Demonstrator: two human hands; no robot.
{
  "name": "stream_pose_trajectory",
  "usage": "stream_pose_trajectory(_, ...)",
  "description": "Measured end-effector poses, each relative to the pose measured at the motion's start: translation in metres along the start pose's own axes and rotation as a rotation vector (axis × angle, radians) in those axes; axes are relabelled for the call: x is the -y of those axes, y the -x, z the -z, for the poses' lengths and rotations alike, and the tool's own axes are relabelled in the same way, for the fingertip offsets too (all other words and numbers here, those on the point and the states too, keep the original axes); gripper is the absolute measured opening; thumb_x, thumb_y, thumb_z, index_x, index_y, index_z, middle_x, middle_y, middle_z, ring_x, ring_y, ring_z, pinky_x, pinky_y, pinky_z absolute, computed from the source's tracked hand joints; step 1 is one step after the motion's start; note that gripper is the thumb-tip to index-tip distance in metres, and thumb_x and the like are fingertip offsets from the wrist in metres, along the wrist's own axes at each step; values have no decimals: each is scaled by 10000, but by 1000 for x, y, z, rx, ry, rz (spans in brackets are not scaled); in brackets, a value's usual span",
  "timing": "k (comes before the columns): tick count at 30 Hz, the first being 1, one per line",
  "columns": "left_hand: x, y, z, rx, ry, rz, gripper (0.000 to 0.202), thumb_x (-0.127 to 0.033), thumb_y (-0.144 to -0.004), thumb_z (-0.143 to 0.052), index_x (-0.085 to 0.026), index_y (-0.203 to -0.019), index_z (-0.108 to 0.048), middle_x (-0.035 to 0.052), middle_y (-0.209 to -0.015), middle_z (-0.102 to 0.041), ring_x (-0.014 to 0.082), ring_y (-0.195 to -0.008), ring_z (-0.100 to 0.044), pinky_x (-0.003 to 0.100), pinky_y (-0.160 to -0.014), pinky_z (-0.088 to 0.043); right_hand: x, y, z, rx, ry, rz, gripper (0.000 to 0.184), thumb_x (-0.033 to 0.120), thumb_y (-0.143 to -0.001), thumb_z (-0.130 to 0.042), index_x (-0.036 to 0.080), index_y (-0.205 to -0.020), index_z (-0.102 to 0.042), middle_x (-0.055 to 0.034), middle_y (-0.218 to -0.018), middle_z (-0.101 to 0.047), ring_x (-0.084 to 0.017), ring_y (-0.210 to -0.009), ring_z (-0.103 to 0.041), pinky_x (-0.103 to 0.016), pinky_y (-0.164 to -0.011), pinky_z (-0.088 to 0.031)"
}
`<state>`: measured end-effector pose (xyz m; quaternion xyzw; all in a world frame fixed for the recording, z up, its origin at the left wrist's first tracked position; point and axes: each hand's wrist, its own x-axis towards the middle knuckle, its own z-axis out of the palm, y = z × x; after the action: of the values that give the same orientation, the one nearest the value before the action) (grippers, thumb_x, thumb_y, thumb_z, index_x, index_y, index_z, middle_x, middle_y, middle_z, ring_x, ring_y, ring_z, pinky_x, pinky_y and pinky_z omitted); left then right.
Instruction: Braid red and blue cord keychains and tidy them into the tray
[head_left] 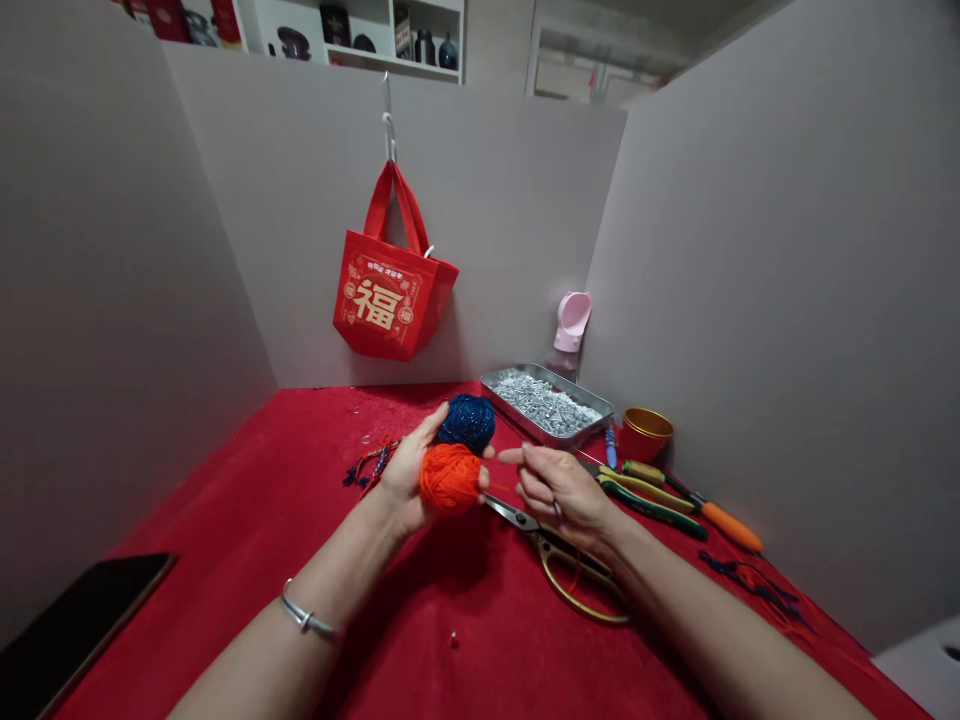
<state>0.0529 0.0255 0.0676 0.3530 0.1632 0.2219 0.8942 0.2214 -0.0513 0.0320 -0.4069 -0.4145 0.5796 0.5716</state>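
My left hand (pixel 405 475) is closed around two balls of yarn, a dark blue yarn ball (pixel 466 424) with glints in it and an orange yarn ball (pixel 450 479) nearer me. To the right, my right hand (pixel 555 487) points its index finger at the balls, with the other fingers curled in. A bit of dark strand shows at those curled fingers and an orange strand hangs below, so they seem to grip yarn ends. Large gold-handled scissors (pixel 559 560) lie on the red cloth (pixel 420 640), partly hidden under my right hand and forearm.
Behind the hands stands a metal tray (pixel 517 408) of small silvery pieces. On the right are a red cup (pixel 646 433), green-handled pliers (pixel 652 505), an orange-handled tool (pixel 731 525) and yarn scraps (pixel 757 585). A phone (pixel 82 620) lies left; a red bag (pixel 394 290) hangs behind.
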Motion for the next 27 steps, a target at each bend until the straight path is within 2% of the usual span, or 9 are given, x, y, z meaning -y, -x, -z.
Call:
stream_pose_trajectory(3,4,-2,7,-51,-86,84,439,-469,-844,-346,-93,-820,-571,96,-659,-640,203,-482,-616,319,-460,-491,8,-4,11,-87,-157,57,328,462,-776,-547,156,-887,-582,115,-408,-279,-36,-341,-161,-162,-326,-112)
stream_pose_trajectory(7,14,-5,10,-7,-166,189,444,-479,-814,-410,-76,-785,-596,116,-619,-640,200,-465,-607,307,-473,-482,-2,-14,18,-295,-97,55,279,452,-755,-531,174,-741,-513,115,-417,-263,-40,-344,-190,-158,-333,-131)
stream_pose_trajectory(12,15,-3,0,120,-135,100,500,-520,-803,-386,-68,-793,-602,117,-590,-634,193,-473,-604,284,-470,-479,-32,-17,-6,-264,69,-14,260,406,-724,-553,167,-633,-507,79,-401,-366,-47,-322,-230,-189,-327,-130)
stream_pose_trajectory(15,13,-2,-5,14,-69,13,393,-438,-831,-406,-91,-752,-571,86,-534,-614,165,-478,-604,259,-513,-494,-41,-13,-22,-258,276,100,314,450,-763,-491,179,-605,-493,49,-452,-425,-63,-361,-283,-202,-355,-187)
stream_pose_trajectory(18,12,-3,-5,-132,0,-100,259,-350,-832,-455,-116,-760,-539,54,-543,-616,140,-484,-606,244,-540,-503,-41,-6,-27,-253,594,299,284,377,-782,-486,188,-570,-486,18,-534,-473,-94,-483,-384,-220,-476,-301)
stream_pose_trajectory(21,12,-1,-2,-88,-10,-116,303,-414,-790,-492,-115,-759,-530,71,-557,-618,157,-490,-607,258,-522,-499,-25,1,-18,-66,1061,441,222,267,-792,-452,189,-603,-539,-17,-621,-548,-119,-569,-455,-240,-573,-338)
stream_pose_trajectory(24,11,2,-3,-5,-31,-178,340,-450,-731,-535,-114,-786,-540,75,-600,-622,173,-504,-605,278,-508,-492,9,0,11,101,1427,208,106,226,-706,-530,190,-631,-597,-20,-635,-600,-125,-562,-502,-229,-531,-343)
stream_pose_trajectory(26,8,3,-6,-13,-30,-242,319,-419,-722,-552,-122,-837,-547,68,-670,-632,168,-526,-607,280,-514,-491,35,-7,40,-92,1611,-63,120,192,-690,-524,186,-639,-633,-22,-604,-613,-121,-541,-521,-222,-526,-358)
stream_pose_trajectory(27,7,3,-8,-33,-30,-260,309,-407,-727,-550,-127,-859,-549,64,-699,-635,164,-532,-607,281,-518,-492,46,-12,56,-186,1650,-110,165,167,-704,-491,168,-678,-654,-47,-608,-621,-132,-538,-531,-233,-524,-363)
